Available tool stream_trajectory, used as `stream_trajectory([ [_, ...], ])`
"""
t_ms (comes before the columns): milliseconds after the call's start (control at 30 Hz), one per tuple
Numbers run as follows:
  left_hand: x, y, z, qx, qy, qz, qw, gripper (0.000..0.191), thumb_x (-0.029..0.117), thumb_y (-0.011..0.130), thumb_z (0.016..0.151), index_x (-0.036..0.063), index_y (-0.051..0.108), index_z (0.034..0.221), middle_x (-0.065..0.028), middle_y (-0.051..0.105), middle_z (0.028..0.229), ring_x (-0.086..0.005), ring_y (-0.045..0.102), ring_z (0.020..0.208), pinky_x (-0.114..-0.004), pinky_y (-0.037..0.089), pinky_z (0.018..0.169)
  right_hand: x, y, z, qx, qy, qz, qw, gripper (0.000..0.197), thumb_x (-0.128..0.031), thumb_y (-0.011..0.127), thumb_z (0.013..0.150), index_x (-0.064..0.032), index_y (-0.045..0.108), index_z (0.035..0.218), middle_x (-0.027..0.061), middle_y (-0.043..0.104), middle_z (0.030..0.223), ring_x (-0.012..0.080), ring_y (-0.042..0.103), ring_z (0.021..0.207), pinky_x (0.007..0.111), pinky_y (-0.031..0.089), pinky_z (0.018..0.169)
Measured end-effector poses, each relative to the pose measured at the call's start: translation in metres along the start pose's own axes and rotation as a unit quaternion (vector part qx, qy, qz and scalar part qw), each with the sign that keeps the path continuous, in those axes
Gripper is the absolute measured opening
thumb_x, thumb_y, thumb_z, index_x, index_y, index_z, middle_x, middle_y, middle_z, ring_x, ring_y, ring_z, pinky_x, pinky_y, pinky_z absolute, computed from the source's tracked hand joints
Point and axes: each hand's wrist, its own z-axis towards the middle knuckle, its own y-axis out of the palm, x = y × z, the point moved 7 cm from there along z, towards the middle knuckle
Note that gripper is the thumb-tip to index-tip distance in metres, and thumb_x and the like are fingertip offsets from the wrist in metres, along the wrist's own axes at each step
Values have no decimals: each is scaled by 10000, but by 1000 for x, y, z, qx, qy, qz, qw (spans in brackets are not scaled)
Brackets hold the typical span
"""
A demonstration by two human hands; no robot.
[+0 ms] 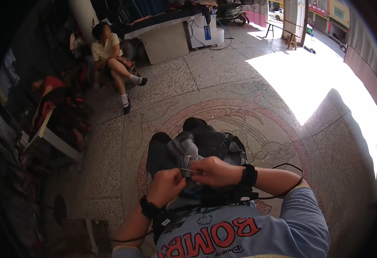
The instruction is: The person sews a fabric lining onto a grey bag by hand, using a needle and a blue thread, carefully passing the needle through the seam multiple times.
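My right hand [212,171] pinches a thin whitish strand or stick [188,169] between thumb and fingers. Its other end reaches the curled fingertips of my left hand [167,185]; whether they grip it is hidden. Both hands are close together above my lap. Just beyond them is a grey textured cloth-like item [190,148], partly covered by the fingers. Dark clothing and a black bag-like item with straps [229,146] surround it. Each wrist wears a black band with a cable.
A seated person [106,48] is ahead on the left, near a covered table [166,24]. Another person in red [54,84] leans by a pale-edged table or bench [57,143]. Patterned terrazzo floor [272,129] spreads around me. A wooden bench [282,30] stands by the sunlit doorway.
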Motion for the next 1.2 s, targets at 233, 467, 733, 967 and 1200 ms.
stream_trajectory([
  [233,7,-3,4,53,29,-76,995,126,89,637,735,4,546,753,-100,554,637,-226,571,581,-296,432,531,11,-15,-7,67,56,103,991,145,-146,631,803,-21,561,821,7,540,632,53,456,532,218,357,485],
  [467,-1,24,5,-20,-66,-397,915,108,78,632,809,-3,578,856,9,582,754,-40,516,652,-181,413,593,30,-18,-31,119,186,225,949,127,-157,584,848,-50,526,883,-61,438,567,5,379,437,175,292,396],
  [733,1,30,4,-8,-110,-471,875,110,63,623,815,-16,586,881,-32,612,772,-70,562,659,-187,453,604,-14,-55,-53,204,138,204,947,208,-178,395,936,-16,516,986,-4,462,665,34,393,515,206,342,480],
  [967,3,31,8,26,-54,-429,901,97,59,626,816,-20,591,859,-1,603,749,-37,547,672,-175,446,600,-9,-22,-47,38,143,85,985,184,-130,421,897,3,528,829,119,539,666,258,528,587,326,424,576],
  [1200,4,29,8,65,-23,-376,924,98,62,643,800,-20,601,834,2,604,717,-26,535,662,-171,426,586,-10,-22,-45,49,119,37,991,200,-150,451,882,17,516,795,147,556,663,307,558,604,352,433,571],
])
